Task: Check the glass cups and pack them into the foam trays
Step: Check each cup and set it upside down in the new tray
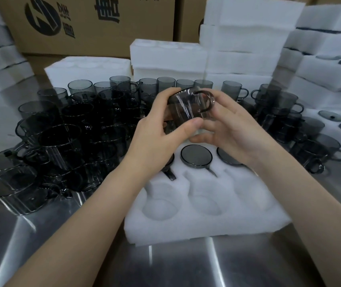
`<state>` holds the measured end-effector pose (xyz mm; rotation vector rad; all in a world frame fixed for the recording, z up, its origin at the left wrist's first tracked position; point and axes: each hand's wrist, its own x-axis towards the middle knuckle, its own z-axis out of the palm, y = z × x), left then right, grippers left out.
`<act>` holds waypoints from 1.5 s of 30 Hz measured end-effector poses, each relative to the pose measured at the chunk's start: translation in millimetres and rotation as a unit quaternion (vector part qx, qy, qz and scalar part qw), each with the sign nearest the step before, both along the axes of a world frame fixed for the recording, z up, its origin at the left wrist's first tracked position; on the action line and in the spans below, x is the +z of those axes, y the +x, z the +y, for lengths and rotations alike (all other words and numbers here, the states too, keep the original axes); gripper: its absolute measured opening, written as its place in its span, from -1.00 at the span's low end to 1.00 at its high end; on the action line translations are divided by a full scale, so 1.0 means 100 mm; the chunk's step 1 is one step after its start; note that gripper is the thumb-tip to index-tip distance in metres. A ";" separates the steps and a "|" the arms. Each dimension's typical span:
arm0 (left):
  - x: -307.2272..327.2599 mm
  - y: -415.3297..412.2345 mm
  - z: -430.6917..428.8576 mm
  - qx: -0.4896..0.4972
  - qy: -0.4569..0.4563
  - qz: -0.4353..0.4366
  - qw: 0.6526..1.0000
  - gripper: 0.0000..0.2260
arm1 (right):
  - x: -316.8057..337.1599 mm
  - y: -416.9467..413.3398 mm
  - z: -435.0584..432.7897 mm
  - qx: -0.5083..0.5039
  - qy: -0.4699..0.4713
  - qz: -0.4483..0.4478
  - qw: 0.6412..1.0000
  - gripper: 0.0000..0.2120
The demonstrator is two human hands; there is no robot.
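Note:
A smoky grey glass cup [188, 108] with a round handle is held on its side above the foam tray [202, 222], handle pointing up. My left hand [161, 131] grips its left side, thumb across the glass. From the right, my right hand [229, 125] holds the cup with fingers curled under it. In the tray's far row sit three cups; the middle one [196, 157] shows fully, the other two are partly hidden by my wrists. The tray's near pockets [206, 205] hold nothing.
Many loose grey cups [66, 137] crowd the steel table [165, 266] to the left and behind, more cups [318, 146] stand on the right. Stacked white foam trays [242, 44] and cardboard boxes [86, 23] line the back. A packed tray [339, 121] lies far right.

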<state>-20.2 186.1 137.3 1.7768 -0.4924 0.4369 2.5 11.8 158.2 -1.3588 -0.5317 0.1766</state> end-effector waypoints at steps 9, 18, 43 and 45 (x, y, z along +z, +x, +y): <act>-0.01 -0.01 0.02 -0.014 0.073 -0.033 0.997 -0.19 | 0.00 0.00 -0.05 0.014 0.000 -0.006 1.000 -0.69; 0.00 -0.02 -0.01 0.000 0.048 -0.052 0.997 -0.31 | -0.02 0.00 -0.01 -0.078 -0.035 -0.067 0.994 -0.75; 0.01 0.00 -0.01 -0.011 0.173 -0.076 0.982 -0.34 | 0.02 -0.05 -0.02 -0.140 -0.109 -0.056 0.983 -0.63; 0.01 -0.01 -0.02 -0.003 0.141 -0.067 0.988 -0.35 | 0.02 -0.04 -0.01 -0.139 -0.093 -0.051 0.985 -0.66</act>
